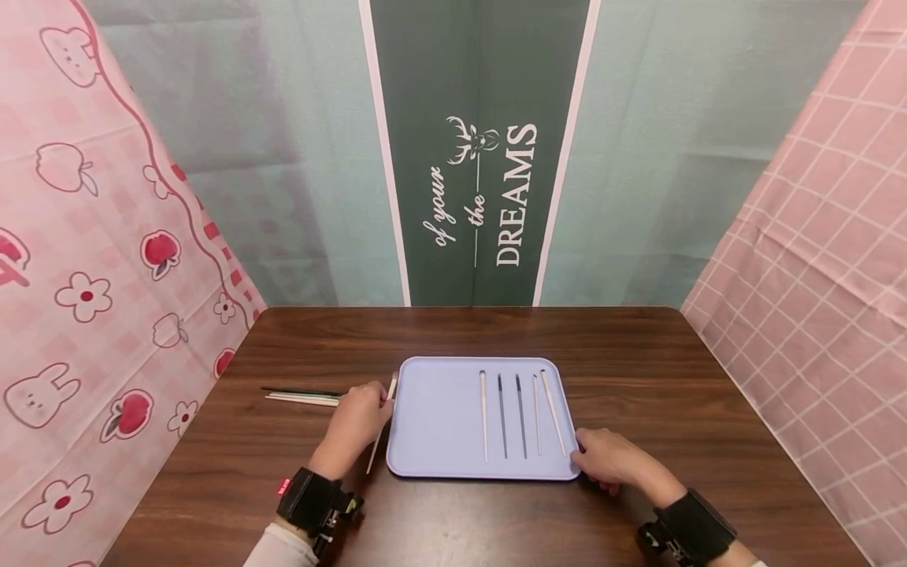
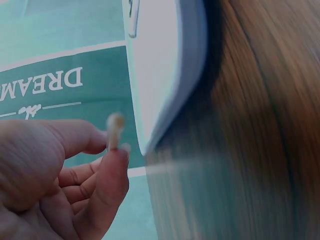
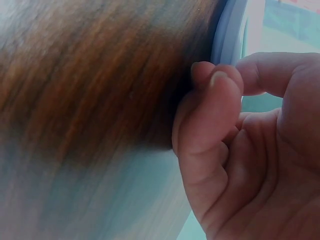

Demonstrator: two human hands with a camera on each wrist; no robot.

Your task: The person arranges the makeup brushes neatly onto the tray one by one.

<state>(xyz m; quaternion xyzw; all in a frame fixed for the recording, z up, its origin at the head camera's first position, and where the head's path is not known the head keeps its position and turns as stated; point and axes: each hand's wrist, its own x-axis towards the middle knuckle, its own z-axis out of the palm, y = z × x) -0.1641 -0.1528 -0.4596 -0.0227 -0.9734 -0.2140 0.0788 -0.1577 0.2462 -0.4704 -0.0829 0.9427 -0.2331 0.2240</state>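
Between thumb and fingertips, my left hand (image 1: 360, 417) pinches a slim pale paintbrush (image 1: 372, 453), just left of the tray. Its handle slants toward the table's front edge; in the left wrist view the brush's rounded end (image 2: 115, 131) points at the camera. A lilac rectangular tray (image 1: 435, 421) lies mid-table. Several paintbrushes lie lengthwise in its right half: a white-handled brush (image 1: 485, 417), two blue-grey ones (image 1: 520, 413), and paler ones (image 1: 554, 413) by the right rim. At the tray's near right corner, my right hand (image 1: 611, 458) grips the rim, its fingers curled in the right wrist view.
More slender brushes (image 1: 303, 399), dark green and whitish, lie left of the left hand, partly hidden behind it. The brown wooden table (image 1: 623, 346) ends at a green curtain (image 1: 319, 268) behind. Pink patterned cloths (image 1: 808, 236) hang at both sides.
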